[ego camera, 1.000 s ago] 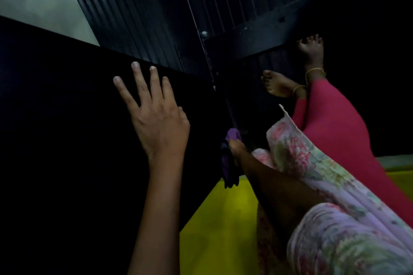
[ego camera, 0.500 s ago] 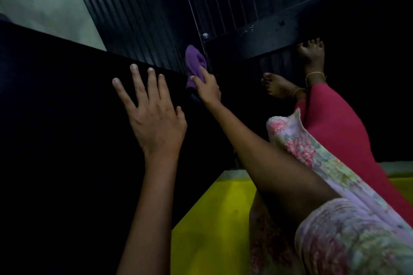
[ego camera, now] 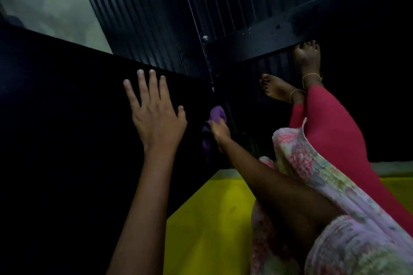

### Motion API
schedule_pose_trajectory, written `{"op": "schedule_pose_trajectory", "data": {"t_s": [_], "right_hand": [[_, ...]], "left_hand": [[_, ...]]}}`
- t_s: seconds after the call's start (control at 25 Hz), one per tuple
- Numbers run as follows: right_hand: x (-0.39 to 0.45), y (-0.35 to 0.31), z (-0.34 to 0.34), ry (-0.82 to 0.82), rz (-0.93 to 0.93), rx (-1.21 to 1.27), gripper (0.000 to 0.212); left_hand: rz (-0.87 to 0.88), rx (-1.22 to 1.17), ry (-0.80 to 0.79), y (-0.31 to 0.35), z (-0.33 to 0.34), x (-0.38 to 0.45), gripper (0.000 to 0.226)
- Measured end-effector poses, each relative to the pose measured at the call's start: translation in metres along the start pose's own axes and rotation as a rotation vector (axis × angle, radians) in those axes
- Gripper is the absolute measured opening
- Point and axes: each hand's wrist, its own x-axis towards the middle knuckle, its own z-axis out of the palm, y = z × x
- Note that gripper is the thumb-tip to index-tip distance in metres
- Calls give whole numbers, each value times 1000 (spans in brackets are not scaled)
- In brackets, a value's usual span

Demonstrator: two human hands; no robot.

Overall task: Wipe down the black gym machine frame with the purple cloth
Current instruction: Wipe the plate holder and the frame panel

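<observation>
Both hands reach toward the black gym machine frame (ego camera: pixel 55 118). Near the middle of the frame, the right hand (ego camera: pixel 220 133) grips the purple cloth (ego camera: pixel 215 116), its fingers curled round the bunched fabric, pressing it against the dark upright where two black bars meet. Left of it, the left hand (ego camera: pixel 154 114) lies flat on the broad black panel, fingers straight and spread, holding nothing. At lower centre sits a yellow surface (ego camera: pixel 207 219). Two bare feet (ego camera: pixel 306 53) with anklets show at upper right, above pink trousers (ego camera: pixel 328 127).
</observation>
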Motion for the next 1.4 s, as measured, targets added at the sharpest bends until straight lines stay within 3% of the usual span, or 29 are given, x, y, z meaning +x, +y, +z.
{"op": "schedule_pose_trajectory", "data": {"t_s": [0.2,0.32,0.4,0.56,0.64,0.8,0.96,1.04,1.24,1.4], "right_hand": [[-81,-133,15,-68,-579,-139,52],[-102,-144,13,-131,-851,-197,55],[-85,-111,5,-111,-800,-242,57],[-36,-9,-13,-110,-253,-302,58],[-34,13,-12,-103,-150,-223,54],[-65,-41,10,-45,-257,-130,54],[-133,-106,23,-162,-679,-132,53],[-150,-105,21,-162,-788,-193,54],[-157,-84,23,-56,-526,-288,53],[-219,-135,39,-79,-712,-229,54]], "left_hand": [[-122,-422,239,-1,-1,2,62],[-151,-544,301,-3,-4,2,59],[-132,-521,285,-4,-4,2,61],[-136,-479,276,-1,1,1,65],[-128,-454,265,-1,2,1,64],[-136,-550,228,-5,-11,-2,62],[-135,-636,275,-24,-38,-13,60],[-109,-571,338,-40,-54,-24,59],[-146,-467,426,-74,-81,-51,60],[-170,-526,402,-78,-89,-68,57]]}}
